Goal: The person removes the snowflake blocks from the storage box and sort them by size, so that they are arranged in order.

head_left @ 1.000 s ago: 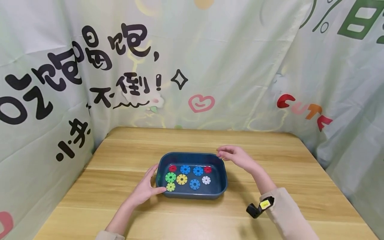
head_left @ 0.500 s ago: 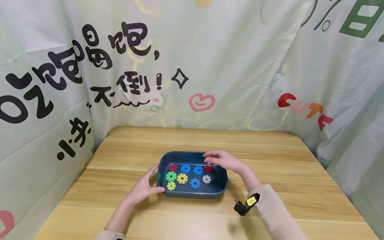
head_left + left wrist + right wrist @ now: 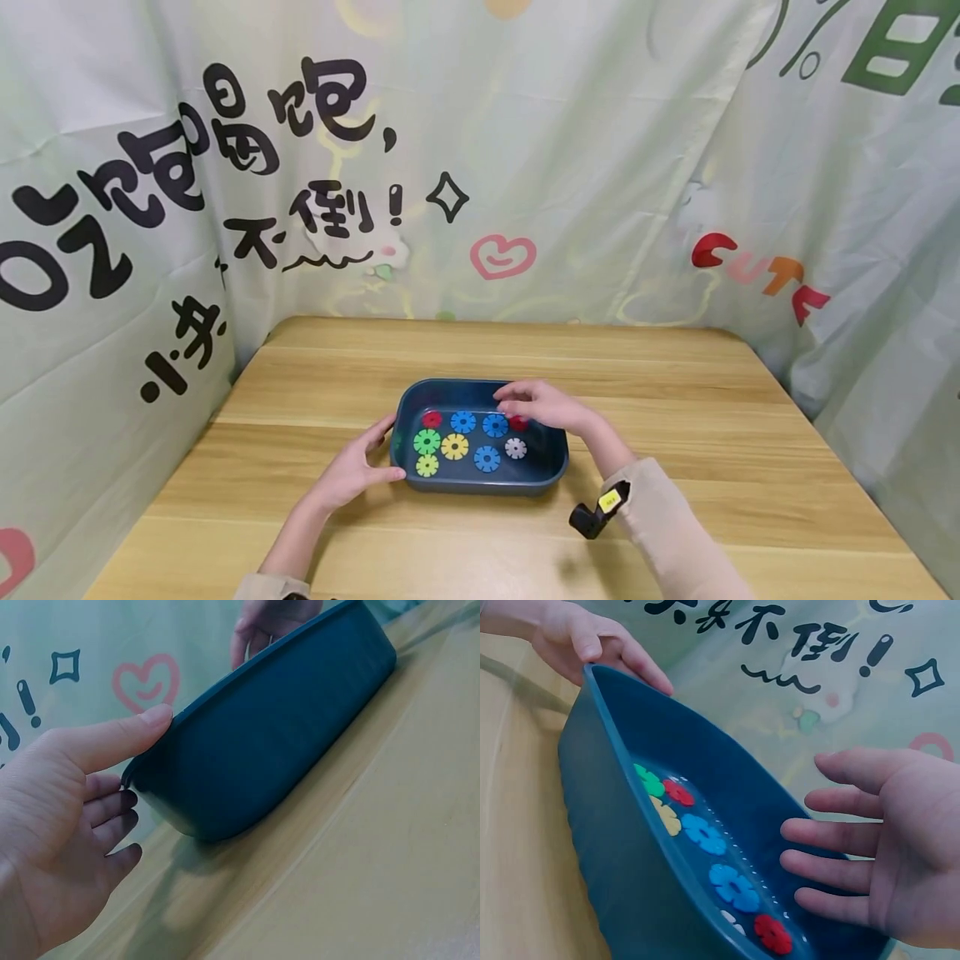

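Closest in, two beige sleeves point(image 3: 675, 525) run up toward the hands, and a black device point(image 3: 585, 522) with a yellow label sits on the wrist behind the right hand. The left hand point(image 3: 352, 471) is spread wide, its thumb touching the near corner of a dark blue tray point(image 3: 487, 486) and its fingers running along the tray's end, not clasped round it. The tray stands on the wooden bench point(image 3: 450, 550), directly to that hand's right. Inside, nearest the left thumb, lies a yellow-green disc point(image 3: 427, 466) with notched edges, a green disc point(image 3: 427, 442) just beyond; a blue disc point(image 3: 487, 459), a yellow disc point(image 3: 454, 447) and a white disc point(image 3: 515, 448) lie farther right of that hand. Beyond these, a red disc point(image 3: 431, 419) and two more blue discs point(image 3: 462, 422) lead toward the right hand point(image 3: 547, 407), which partly covers a second red disc point(image 3: 517, 423). That hand hovers over the tray's far side, fingers loosely extended, nothing held. Past both hands hangs a pale curtain point(image 3: 585, 208) printed with black characters and a pink heart point(image 3: 503, 257)
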{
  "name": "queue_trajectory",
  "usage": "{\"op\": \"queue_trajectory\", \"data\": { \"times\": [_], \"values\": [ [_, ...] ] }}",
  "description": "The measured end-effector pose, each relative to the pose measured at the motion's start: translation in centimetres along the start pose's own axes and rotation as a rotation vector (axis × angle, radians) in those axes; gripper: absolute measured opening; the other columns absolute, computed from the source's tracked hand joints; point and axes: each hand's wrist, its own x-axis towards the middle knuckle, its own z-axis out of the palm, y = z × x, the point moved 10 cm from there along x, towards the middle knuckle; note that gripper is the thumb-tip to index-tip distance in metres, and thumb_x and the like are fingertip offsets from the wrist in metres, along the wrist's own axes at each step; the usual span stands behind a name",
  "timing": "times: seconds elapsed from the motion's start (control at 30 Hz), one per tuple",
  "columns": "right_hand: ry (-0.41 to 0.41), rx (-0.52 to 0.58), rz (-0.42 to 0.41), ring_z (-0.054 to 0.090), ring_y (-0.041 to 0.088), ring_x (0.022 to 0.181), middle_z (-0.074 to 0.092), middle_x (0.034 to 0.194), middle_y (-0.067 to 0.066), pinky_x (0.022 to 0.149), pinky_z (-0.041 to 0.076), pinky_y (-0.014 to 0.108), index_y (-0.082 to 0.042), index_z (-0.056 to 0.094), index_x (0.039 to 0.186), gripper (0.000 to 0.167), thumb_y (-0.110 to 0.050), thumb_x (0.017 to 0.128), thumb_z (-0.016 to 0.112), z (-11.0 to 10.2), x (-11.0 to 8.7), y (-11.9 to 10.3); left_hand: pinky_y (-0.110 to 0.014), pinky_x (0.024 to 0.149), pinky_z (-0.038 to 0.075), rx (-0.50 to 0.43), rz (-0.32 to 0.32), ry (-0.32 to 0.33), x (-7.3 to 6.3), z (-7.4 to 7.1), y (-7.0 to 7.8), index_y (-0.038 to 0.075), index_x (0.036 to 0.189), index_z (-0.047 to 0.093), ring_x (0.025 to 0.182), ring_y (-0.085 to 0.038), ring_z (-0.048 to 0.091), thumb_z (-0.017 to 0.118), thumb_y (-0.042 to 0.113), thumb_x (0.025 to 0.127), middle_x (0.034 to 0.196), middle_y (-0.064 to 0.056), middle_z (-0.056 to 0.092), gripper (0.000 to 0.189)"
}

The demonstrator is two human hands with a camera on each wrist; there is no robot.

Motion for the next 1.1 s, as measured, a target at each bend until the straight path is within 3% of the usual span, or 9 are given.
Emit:
{"op": "queue_trajectory", "data": {
  "times": [0.13,0.33,0.57,0.8,1.1],
  "values": [
    [0.017,0.001,0.018,0.059,0.022,0.098,0.064,0.11,0.011,0.088,0.049,0.039,0.003,0.055,0.122,0.039,-0.02,0.091,0.06,0.5,0.7,0.4,-0.055,0.106,0.023,-0.005,0.005,0.002,0.0,0.0,-0.1,0.001,0.144,0.031,0.13,-0.044,0.029,0.078,0.017,0.075,0.146,-0.022,0.029,0.085],
    [0.137,-0.001,0.121,0.061,0.02,0.09,0.066,0.102,0.009,0.084,0.051,0.036,0.003,0.06,0.116,0.034,-0.012,0.086,0.065,0.4,1.5,1.4,-0.049,0.107,0.023,-0.013,0.023,-0.009,-0.1,0.0,0.0,-0.001,0.143,0.029,0.132,-0.04,0.029,0.077,0.016,0.076,0.145,-0.023,0.031,0.085],
    [0.201,-0.056,0.187,0.061,0.018,0.078,0.067,0.098,0.008,0.07,0.054,0.032,0.003,0.064,0.111,0.032,-0.009,0.082,0.07,0.8,2.0,2.4,-0.05,0.107,0.023,-0.016,0.021,-0.015,-0.2,0.1,0.2,-0.001,0.143,0.029,0.132,-0.041,0.028,0.077,0.014,0.076,0.145,-0.023,0.03,0.084],
    [0.254,-0.165,0.211,0.061,0.02,0.089,0.067,0.099,0.009,0.081,0.052,0.036,0.0,0.067,0.105,0.03,-0.009,0.078,0.074,1.2,2.0,3.3,-0.051,0.107,0.023,-0.002,0.0,-0.011,-0.1,0.2,0.1,-0.001,0.143,0.03,0.131,-0.041,0.029,0.077,0.015,0.075,0.145,-0.023,0.031,0.084],
    [0.268,-0.217,0.217,0.061,0.021,0.088,0.067,0.097,0.01,0.082,0.051,0.038,0.001,0.068,0.102,0.03,-0.009,0.075,0.076,1.4,2.3,3.2,-0.054,0.106,0.024,0.014,0.008,-0.007,-0.1,0.1,0.2,-0.001,0.143,0.03,0.13,-0.043,0.03,0.078,0.018,0.075,0.144,-0.024,0.032,0.085]
  ]
}}
